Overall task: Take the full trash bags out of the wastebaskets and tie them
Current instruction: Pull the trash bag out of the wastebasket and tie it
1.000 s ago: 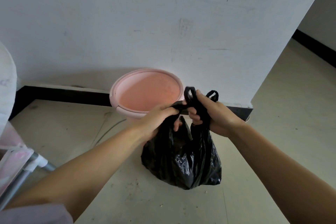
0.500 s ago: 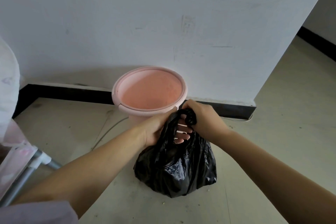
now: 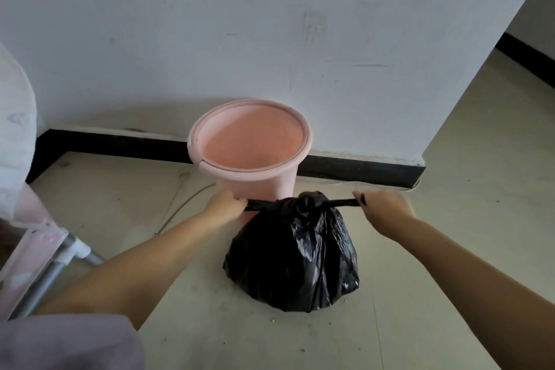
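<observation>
A full black trash bag (image 3: 292, 261) sits on the floor just in front of a pink wastebasket (image 3: 250, 144), which has no bag in it. The bag's top is gathered into a knot (image 3: 309, 201). My left hand (image 3: 225, 207) grips the bag's left handle strip, stretched taut out to the left. My right hand (image 3: 384, 207) grips the right handle strip, stretched out to the right. Both strips run level from the knot to my fists.
A white wall with a black baseboard (image 3: 360, 170) stands right behind the wastebasket. Its corner (image 3: 423, 159) ends at the right, with open floor beyond. A pink and white frame with a grey metal leg (image 3: 45, 276) stands at the left.
My hands were together at the bag's top, working the handles. They have moved apart to either side, stretching the handles into a tight knot, and the bag has sunk onto the floor.
</observation>
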Demonstrator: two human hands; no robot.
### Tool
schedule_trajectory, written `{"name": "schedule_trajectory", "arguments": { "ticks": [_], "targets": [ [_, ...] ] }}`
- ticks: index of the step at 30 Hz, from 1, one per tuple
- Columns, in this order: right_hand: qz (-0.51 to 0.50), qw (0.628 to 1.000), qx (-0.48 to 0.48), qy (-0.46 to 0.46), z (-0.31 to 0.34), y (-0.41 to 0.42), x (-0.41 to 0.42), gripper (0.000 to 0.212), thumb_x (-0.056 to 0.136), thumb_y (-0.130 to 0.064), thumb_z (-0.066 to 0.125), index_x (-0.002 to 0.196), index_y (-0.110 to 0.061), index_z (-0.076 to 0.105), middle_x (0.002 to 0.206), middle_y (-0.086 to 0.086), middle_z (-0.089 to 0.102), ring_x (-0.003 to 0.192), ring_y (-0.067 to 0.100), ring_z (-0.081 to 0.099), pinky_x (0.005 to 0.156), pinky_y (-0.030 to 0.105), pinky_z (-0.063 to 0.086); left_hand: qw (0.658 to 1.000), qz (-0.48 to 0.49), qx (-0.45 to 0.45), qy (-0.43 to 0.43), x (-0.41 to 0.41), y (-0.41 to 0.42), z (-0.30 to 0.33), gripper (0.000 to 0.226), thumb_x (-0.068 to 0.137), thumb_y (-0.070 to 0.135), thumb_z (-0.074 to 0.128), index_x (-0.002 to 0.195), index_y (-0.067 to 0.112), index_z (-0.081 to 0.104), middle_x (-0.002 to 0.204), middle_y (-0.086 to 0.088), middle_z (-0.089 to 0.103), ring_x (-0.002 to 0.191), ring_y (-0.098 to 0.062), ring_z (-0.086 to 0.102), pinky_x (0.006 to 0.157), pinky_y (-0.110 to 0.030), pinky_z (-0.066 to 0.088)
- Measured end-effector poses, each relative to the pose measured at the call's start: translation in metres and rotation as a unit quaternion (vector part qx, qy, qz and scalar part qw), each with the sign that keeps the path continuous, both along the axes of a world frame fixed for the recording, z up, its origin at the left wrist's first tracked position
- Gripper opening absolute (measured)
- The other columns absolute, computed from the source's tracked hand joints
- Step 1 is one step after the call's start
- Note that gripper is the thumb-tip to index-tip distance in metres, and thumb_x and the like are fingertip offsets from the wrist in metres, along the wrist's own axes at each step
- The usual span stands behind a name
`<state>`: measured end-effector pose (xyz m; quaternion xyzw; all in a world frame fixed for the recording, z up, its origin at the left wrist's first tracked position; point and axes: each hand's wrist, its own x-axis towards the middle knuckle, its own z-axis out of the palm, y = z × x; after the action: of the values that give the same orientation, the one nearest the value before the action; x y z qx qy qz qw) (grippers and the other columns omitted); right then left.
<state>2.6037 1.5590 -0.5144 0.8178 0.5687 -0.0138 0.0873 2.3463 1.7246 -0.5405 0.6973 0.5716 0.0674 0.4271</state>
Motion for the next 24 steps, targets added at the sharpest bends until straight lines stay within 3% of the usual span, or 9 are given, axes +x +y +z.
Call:
{"name": "schedule_trajectory", "arguments": {
  "ticks": [3, 5, 8, 12, 15, 16, 17, 20, 24],
  "targets": [
    [-0.015, 0.992, -0.125, -0.017, -0.029, -0.021, 0.014, 0.051, 0.098, -0.010, 0.030, 0.145, -0.031, 0.028, 0.107, 0.004, 0.062, 0.087, 0.024, 0.062, 0.064, 0.031, 0.048, 0.973, -0.104, 0.061, 0.197, -0.026, 0.005, -0.012, 0.024, 0.089, 0.025, 0.046, 0.069, 0.011, 0.050, 0.076, -0.006, 0.054, 0.074, -0.025, 0.053, 0.057, -0.027, 0.035],
    [-0.016, 0.984, -0.174, -0.022, -0.041, -0.034, 0.018, 0.055, 0.096, -0.008, 0.035, 0.145, -0.031, 0.026, 0.111, 0.003, 0.060, 0.094, 0.023, 0.062, 0.063, 0.029, 0.044, 0.948, -0.122, 0.075, 0.284, -0.036, 0.006, -0.016, 0.020, 0.092, 0.026, 0.046, 0.081, 0.011, 0.053, 0.089, -0.008, 0.057, 0.078, -0.024, 0.052, 0.063, -0.026, 0.038],
    [-0.033, 0.975, -0.221, -0.022, -0.050, -0.044, 0.023, 0.057, 0.094, -0.008, 0.042, 0.144, -0.032, 0.029, 0.113, 0.003, 0.061, 0.100, 0.022, 0.062, 0.066, 0.029, 0.044, 0.928, -0.139, 0.071, 0.338, -0.047, 0.009, -0.024, 0.028, 0.093, 0.031, 0.043, 0.106, 0.010, 0.057, 0.105, -0.009, 0.059, 0.084, -0.023, 0.055, 0.069, -0.027, 0.042],
    [-0.064, 0.966, -0.251, 0.003, -0.062, -0.050, 0.027, 0.072, 0.084, 0.000, 0.058, 0.142, -0.032, 0.032, 0.103, 0.000, 0.065, 0.098, 0.019, 0.064, 0.062, 0.027, 0.044, 0.914, -0.151, 0.051, 0.374, -0.059, 0.010, -0.034, 0.032, 0.093, 0.031, 0.043, 0.112, 0.010, 0.058, 0.101, -0.007, 0.060, 0.085, -0.023, 0.057, 0.070, -0.027, 0.044],
    [-0.181, 0.939, -0.221, 0.193, -0.069, -0.048, 0.039, 0.037, 0.092, -0.005, 0.049, 0.127, -0.018, 0.047, 0.069, -0.003, 0.065, 0.067, 0.016, 0.070, 0.058, 0.025, 0.052, 0.911, -0.160, 0.086, 0.370, -0.051, 0.009, -0.034, 0.023, 0.092, 0.026, 0.043, 0.098, 0.011, 0.060, 0.081, 0.000, 0.054, 0.079, -0.021, 0.057, 0.063, -0.026, 0.041],
    [-0.246, 0.908, -0.160, 0.301, -0.069, -0.046, 0.043, 0.019, 0.096, -0.011, 0.046, 0.114, -0.011, 0.052, 0.062, -0.002, 0.065, 0.057, 0.016, 0.069, 0.054, 0.025, 0.053, 0.910, -0.162, 0.102, 0.367, -0.047, 0.009, -0.031, 0.020, 0.091, 0.022, 0.043, 0.093, 0.011, 0.059, 0.077, 0.001, 0.052, 0.076, -0.021, 0.056, 0.061, -0.027, 0.040],
    [-0.303, 0.860, -0.064, 0.406, -0.068, -0.042, 0.045, 0.017, 0.099, -0.018, 0.044, 0.100, -0.005, 0.054, 0.054, 0.001, 0.065, 0.049, 0.017, 0.067, 0.047, 0.023, 0.051, 0.911, -0.162, 0.121, 0.359, -0.043, 0.007, -0.028, 0.018, 0.091, 0.019, 0.043, 0.088, 0.010, 0.059, 0.076, 0.000, 0.053, 0.075, -0.022, 0.055, 0.061, -0.027, 0.039],
    [-0.358, 0.688, 0.212, 0.594, -0.053, -0.022, 0.039, 0.033, 0.098, -0.026, 0.047, 0.074, -0.005, 0.055, 0.048, 0.003, 0.063, 0.038, 0.009, 0.061, 0.040, 0.018, 0.050, 0.936, -0.173, 0.201, 0.233, -0.034, 0.006, -0.016, 0.020, 0.087, 0.005, 0.045, 0.079, 0.009, 0.063, 0.073, -0.007, 0.056, 0.070, -0.027, 0.052, 0.060, -0.028, 0.035],
    [-0.306, 0.540, 0.285, 0.731, -0.015, 0.016, 0.005, 0.028, 0.093, -0.029, 0.055, 0.070, -0.014, 0.056, 0.052, -0.005, 0.062, 0.055, 0.008, 0.062, 0.055, 0.022, 0.048, 0.948, -0.219, 0.223, -0.064, -0.004, -0.023, 0.020, 0.027, 0.077, -0.010, 0.050, 0.067, 0.013, 0.062, 0.056, 0.002, 0.056, 0.053, -0.008, 0.051, 0.056, -0.027, 0.036]
  ]
}}
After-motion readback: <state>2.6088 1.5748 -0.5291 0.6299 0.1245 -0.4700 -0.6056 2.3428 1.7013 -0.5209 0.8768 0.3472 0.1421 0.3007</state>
